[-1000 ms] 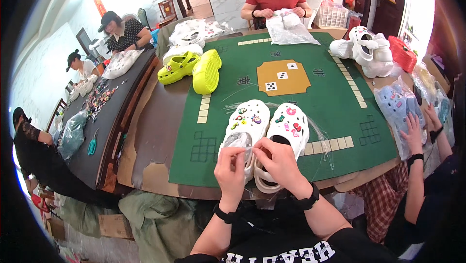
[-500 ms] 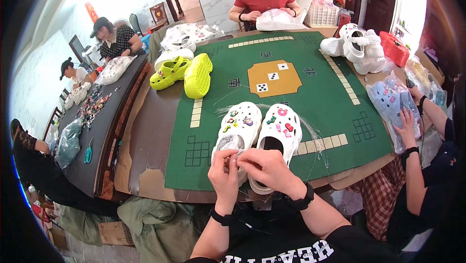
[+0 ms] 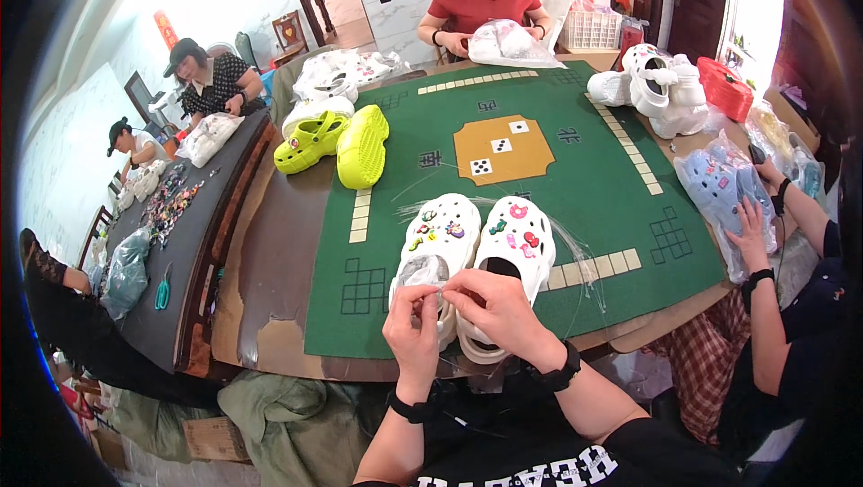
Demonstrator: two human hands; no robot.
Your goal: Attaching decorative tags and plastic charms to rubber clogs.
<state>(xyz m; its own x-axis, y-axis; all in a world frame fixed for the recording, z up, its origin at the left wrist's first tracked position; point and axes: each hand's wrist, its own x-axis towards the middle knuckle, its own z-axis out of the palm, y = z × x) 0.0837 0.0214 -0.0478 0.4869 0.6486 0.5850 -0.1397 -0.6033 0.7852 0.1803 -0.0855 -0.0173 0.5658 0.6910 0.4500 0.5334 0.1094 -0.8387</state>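
Observation:
A pair of white clogs stands side by side at the near edge of the green mat, toes pointing away from me. Colourful charms dot the tops of the left clog [image 3: 440, 250] and the right clog [image 3: 536, 264]. Crumpled clear plastic shows in the left clog's opening. Above the clogs' heel ends, my left hand [image 3: 412, 332] and my right hand [image 3: 496, 309] meet fingertip to fingertip, both pinched. Whatever sits between the fingertips is too small to make out. Thin clear strands [image 3: 589, 273] lie around and behind the clogs.
Lime-green clogs [image 3: 361, 150] stand at the mat's left edge, with bagged white ones behind. White clogs [image 3: 647, 82] and a red bundle [image 3: 725, 89] lie far right. Beside me, a co-worker's hands touch bagged blue clogs [image 3: 719, 183]. Scissors [image 3: 163, 289] rest on the left table.
My hands stay pinched together, the right fingertips shifting slightly. Across the table, the person in red has moved their hands apart around the plastic bag.

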